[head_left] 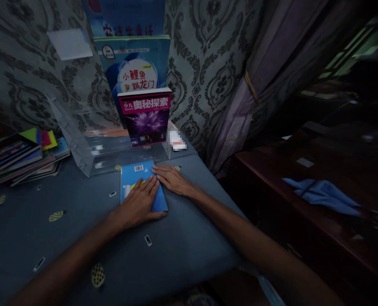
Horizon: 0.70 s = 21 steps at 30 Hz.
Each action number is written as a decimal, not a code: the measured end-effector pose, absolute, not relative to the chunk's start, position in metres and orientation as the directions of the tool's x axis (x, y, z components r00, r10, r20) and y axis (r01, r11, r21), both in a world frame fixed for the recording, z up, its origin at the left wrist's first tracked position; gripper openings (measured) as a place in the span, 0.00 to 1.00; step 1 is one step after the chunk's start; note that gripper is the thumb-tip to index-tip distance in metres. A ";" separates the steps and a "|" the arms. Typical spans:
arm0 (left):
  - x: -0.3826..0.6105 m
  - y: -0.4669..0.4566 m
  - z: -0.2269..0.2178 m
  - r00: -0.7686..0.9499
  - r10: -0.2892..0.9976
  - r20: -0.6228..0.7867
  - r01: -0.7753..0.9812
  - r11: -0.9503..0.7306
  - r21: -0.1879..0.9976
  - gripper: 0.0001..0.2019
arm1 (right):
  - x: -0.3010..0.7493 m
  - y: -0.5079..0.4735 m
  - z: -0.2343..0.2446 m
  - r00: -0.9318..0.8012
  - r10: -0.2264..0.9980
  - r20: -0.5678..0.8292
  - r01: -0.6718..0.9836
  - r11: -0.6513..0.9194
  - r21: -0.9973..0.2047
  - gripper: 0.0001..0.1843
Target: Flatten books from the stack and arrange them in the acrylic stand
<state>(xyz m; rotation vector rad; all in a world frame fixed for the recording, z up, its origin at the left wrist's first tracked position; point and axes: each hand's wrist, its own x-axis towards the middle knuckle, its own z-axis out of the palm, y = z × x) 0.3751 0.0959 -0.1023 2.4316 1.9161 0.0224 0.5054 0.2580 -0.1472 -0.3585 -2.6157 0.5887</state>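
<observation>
A blue book (133, 173) lies flat on the table, a barcode showing near its far edge. My left hand (141, 202) rests on its cover with the fingers stretched out and the thumb apart. Over the book's right edge lies my right hand (171, 178), its fingers extended and their tips touching the cover close to my left fingertips. Behind the book stands a clear acrylic rack (72, 136). A purple and black book (147, 121) leans upright in it, in front of a blue-green book (136, 63) and a taller dark blue book (128, 17).
A pile of books (23, 157) sits at the left on the blue patterned tablecloth (68, 242). Patterned wallpaper (204, 55) rises behind, with a tied purple curtain (236, 106) beside it. At the right, a blue cloth (319, 193) lies on a dark red surface (268, 178).
</observation>
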 end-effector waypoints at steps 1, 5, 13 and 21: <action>0.375 0.095 -0.103 0.235 0.972 -0.009 0.971 -0.234 0.044 0.46 | 0.509 0.256 -0.148 -0.874 0.328 0.358 0.140 0.876 -0.461 0.22; 0.376 0.092 -0.103 0.237 0.971 0.038 0.971 -0.238 0.022 0.41 | 0.522 0.246 -0.147 -0.880 0.311 0.359 0.109 0.868 -0.484 0.22; 0.375 0.084 -0.113 0.329 0.904 0.272 0.941 -0.337 -0.017 0.30 | 0.542 0.224 -0.139 -0.894 0.300 0.333 0.094 0.853 -0.514 0.22; 0.384 0.078 -0.110 0.365 0.847 0.386 0.926 -0.372 -0.061 0.18 | 0.561 0.203 -0.129 -0.916 0.274 0.294 0.090 0.852 -0.516 0.22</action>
